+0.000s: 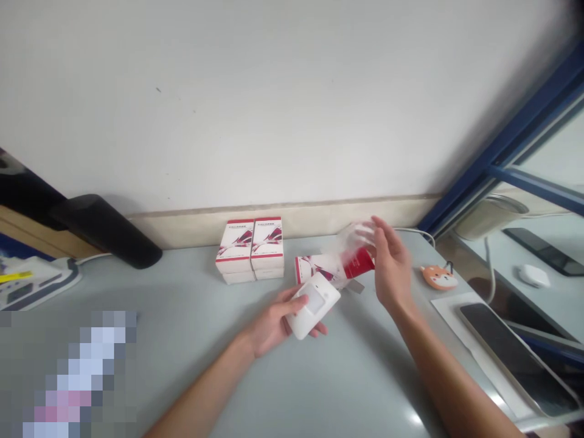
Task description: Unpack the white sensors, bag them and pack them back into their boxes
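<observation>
My left hand point(274, 322) is closed round a white rounded rectangular device point(314, 305), held just above the grey table point(191, 340). My right hand point(387, 261) is raised a little further back, fingers apart and blurred, touching a clear plastic wrapper point(351, 240) and a red and white box point(358, 263) that tilts up off the table. Whether it grips them I cannot tell. A second red and white box point(308, 266) lies behind the device.
A stack of red and white boxes point(250, 249) stands by the wall. A black object point(107, 231) lies at the back left. A fox-shaped orange charm point(438, 277) and a dark tablet point(515, 356) on paper are at the right.
</observation>
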Demonstrator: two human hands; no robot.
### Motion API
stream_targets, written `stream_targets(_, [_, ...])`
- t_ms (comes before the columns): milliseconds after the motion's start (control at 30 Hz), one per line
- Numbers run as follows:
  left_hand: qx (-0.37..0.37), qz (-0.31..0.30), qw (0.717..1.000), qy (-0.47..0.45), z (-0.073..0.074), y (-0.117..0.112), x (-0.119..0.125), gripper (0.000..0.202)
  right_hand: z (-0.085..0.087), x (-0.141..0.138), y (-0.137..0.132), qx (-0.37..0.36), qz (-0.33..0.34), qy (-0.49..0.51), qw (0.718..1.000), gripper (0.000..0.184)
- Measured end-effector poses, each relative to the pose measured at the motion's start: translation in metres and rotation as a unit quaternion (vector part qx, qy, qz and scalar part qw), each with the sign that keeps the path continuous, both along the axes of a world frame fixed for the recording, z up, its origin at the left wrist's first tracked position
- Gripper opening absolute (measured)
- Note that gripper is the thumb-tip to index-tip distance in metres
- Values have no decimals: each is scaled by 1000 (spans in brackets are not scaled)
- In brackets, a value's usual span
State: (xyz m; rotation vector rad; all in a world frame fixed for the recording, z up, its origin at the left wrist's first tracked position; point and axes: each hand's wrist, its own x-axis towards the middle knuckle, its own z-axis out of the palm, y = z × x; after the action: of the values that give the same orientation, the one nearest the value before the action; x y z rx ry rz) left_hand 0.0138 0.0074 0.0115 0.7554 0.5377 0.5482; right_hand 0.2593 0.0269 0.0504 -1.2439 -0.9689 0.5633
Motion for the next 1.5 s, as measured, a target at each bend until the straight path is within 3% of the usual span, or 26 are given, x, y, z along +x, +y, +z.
stream_targets(100, [-32,-19,998,-44,-3,1,0,47,-6,-1,1,13,5,-165,986,46])
stream_targets(200, [-59,-23,995,-77,-1,1,2,51,-13,-4,4,1,-1,-373,928,47])
stream_targets(300, [-74,-8,991,-107,6,0,3,51,-13,-5,5,4,-62,-441,895,49])
stream_targets(400, [-96,25,987,-127,14,-3,4,48,-5,-6,-1,74,-106,-418,899,38])
stream_targets(467, [-114,49,983,-132,17,-4,5,48,1,-10,-8,113,-69,-382,915,28])
stream_targets(533, [-124,71,981,-129,19,-5,5,51,7,-18,-16,107,4,-335,936,25])
stream_targets(667, [-122,125,980,-98,18,-7,7,57,12,-36,-26,-33,172,-200,964,31])
stream_targets(733, [-105,142,980,-88,17,-7,8,56,13,-41,-27,-109,250,-127,954,37])
stream_targets(800, [-81,148,982,-83,16,-7,10,53,14,-42,-26,-151,283,-77,944,42])
stream_targets(933, [-50,129,988,-73,16,-6,12,46,12,-39,-24,-134,234,-60,961,45])
stream_targets(1067, [-44,78,994,-56,13,-5,12,48,14,-18,-17,-92,118,-17,989,46])
stream_targets(1233, [-20,8,1000,-4,2,-1,10,46,23,34,1,53,-47,104,992,46])
stream_targets(1333, [-21,-21,999,22,-4,4,8,43,22,54,10,78,-68,121,987,47])
stream_targets(1500, [-47,-37,998,3,-9,11,8,49,13,58,17,80,-78,115,987,52])
